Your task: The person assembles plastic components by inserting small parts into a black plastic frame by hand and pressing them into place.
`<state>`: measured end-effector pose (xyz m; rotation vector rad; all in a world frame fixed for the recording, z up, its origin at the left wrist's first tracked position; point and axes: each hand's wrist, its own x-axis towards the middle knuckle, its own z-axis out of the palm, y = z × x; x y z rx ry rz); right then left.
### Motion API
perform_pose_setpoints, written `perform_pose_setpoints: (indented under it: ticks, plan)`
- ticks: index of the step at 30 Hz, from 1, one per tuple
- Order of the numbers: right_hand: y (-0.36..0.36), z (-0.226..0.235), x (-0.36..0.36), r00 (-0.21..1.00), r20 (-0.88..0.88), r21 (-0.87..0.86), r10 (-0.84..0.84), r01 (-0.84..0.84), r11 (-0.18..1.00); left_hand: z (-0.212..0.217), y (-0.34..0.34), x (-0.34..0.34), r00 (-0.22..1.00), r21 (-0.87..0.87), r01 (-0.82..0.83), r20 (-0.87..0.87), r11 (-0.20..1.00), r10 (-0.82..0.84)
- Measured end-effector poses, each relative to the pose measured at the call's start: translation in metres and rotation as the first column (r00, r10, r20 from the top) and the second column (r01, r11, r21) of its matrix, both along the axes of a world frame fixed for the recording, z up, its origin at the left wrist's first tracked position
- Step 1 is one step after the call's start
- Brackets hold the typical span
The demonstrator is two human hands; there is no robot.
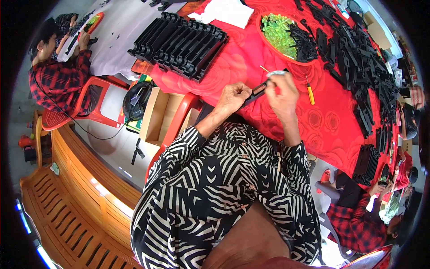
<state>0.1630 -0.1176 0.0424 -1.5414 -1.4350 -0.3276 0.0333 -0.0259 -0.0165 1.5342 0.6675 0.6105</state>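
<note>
My left hand pinches the near end of a narrow black plastic part at the table's front edge. My right hand is curled at the part's far end, its fingers slightly blurred. A pale, greyish thing shows at those fingertips; its kind is unclear. Just right of that hand lies a screwdriver with a yellow handle. Beyond it stands a round orange-rimmed tray holding small yellow-green pieces and small black pieces.
Finished-looking black plastic frames lie in a row at the far left of the red cloth. Loose black parts are heaped along the right. People in checked shirts sit left and right. An open cardboard box and red chair stand at my left.
</note>
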Motion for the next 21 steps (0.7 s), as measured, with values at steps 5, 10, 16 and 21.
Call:
perform_pose_setpoints:
  ticks: [5, 10, 16, 21]
  plan:
    - [-0.022, 0.004, 0.012, 0.68, -0.688, 0.287, 0.253, -0.065, 0.956, 0.014, 0.002, -0.01, 0.99, -0.275, 0.109, 0.116, 0.955, -0.08]
    - [-0.035, 0.01, 0.011, 0.3, -0.85, 0.412, 0.433, -0.135, 0.901, 0.026, -0.003, -0.015, 0.973, -0.214, 0.119, 0.218, 0.97, -0.071]
    - [-0.038, -0.004, 0.006, 0.353, -0.833, 0.388, 0.426, -0.176, 0.905, 0.029, -0.001, -0.018, 0.963, -0.12, 0.191, 0.214, 0.974, -0.163]
    - [-0.044, -0.006, 0.009, 0.474, -0.813, 0.279, 0.337, -0.191, 0.941, 0.015, -0.004, -0.014, 0.97, -0.063, 0.154, 0.202, 0.986, -0.139]
